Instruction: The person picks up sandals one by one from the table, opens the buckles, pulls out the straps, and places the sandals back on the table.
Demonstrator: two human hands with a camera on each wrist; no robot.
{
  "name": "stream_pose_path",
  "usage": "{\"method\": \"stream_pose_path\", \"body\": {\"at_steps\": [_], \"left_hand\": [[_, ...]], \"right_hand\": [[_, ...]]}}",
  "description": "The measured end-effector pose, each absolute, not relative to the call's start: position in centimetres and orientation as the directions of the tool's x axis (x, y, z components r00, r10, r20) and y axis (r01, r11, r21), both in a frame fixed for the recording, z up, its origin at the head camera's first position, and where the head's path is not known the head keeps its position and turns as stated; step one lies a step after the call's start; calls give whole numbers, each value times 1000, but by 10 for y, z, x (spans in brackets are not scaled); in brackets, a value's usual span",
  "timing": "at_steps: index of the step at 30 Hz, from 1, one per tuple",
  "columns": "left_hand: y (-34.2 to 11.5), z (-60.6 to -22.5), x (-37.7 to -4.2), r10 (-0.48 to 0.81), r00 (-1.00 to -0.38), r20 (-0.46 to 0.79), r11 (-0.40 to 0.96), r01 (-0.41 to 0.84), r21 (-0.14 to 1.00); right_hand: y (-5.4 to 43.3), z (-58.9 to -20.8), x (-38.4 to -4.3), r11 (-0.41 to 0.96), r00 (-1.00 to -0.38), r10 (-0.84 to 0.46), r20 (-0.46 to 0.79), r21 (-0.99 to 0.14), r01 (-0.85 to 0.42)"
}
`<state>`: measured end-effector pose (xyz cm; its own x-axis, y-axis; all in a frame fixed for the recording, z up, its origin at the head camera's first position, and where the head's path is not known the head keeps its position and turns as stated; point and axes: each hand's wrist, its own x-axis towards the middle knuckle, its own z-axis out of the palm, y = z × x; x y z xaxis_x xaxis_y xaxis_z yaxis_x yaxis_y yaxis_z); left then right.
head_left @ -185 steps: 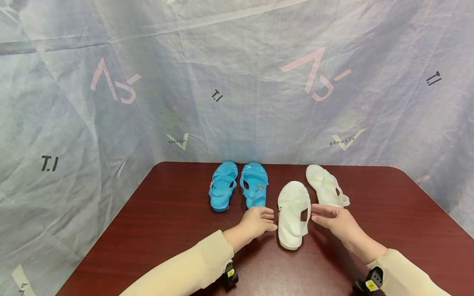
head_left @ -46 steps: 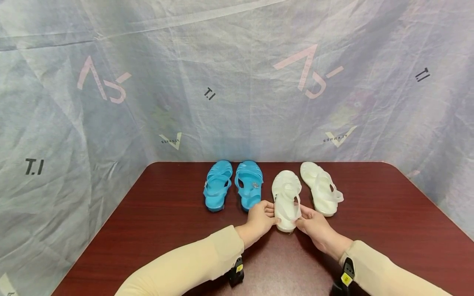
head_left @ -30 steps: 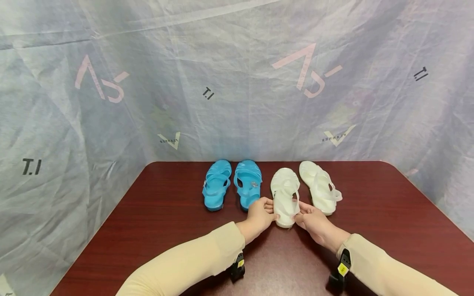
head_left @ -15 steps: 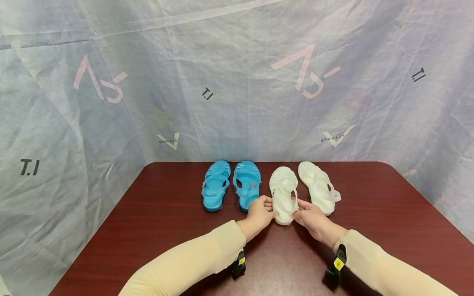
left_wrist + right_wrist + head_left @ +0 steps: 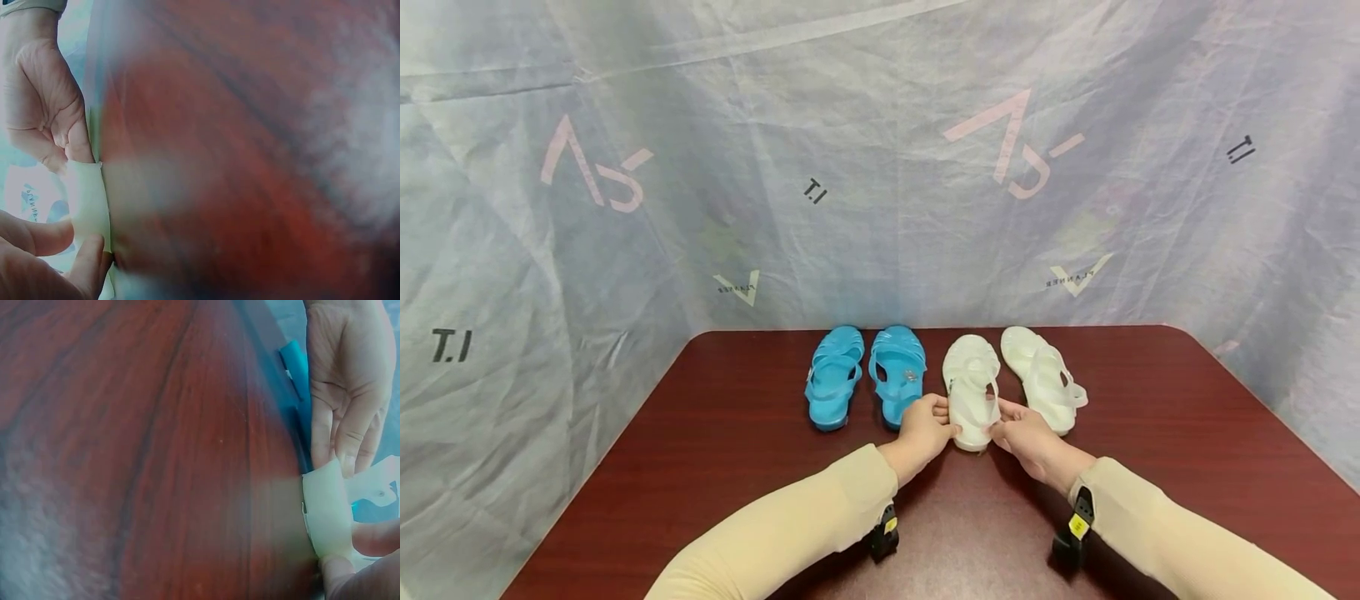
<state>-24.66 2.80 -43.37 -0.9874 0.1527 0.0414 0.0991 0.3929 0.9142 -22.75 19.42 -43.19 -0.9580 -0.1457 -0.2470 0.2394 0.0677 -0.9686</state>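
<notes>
A white sandal (image 5: 972,392) points toward the far edge of the table, its heel toward me. My left hand (image 5: 922,429) holds the left side of its heel end, thumb near the rim. On the opposite side, my right hand (image 5: 1030,437) pinches the heel end by the strap. Both wrist views show the pale heel (image 5: 90,197) between the two hands. Whether the sole rests fully on the table cannot be told. Just right of it, a second white sandal (image 5: 1045,383) lies angled, its strap sticking out to the right.
Two blue sandals, one (image 5: 835,379) farther left and one (image 5: 897,375) beside my left hand, lie side by side with toes toward the back. The dark red table (image 5: 715,450) ends at a hanging grey cloth (image 5: 880,167) behind the sandals.
Earlier my hands were apart on either side of the white sandal; now both hold it. It has moved away from me, up beside the other white sandal. The blue pair has stayed put.
</notes>
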Motion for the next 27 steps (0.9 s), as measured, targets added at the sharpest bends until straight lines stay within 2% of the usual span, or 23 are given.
{"method": "stream_pose_path", "body": {"at_steps": [20, 27], "left_hand": [[34, -426, -257, 108, -994, 30, 521, 82, 850], [36, -426, -263, 108, -994, 11, 521, 66, 851]], "right_hand": [[190, -430, -249, 46, -961, -128, -246, -969, 242], [190, -432, -255, 41, -963, -117, -245, -970, 242]]}}
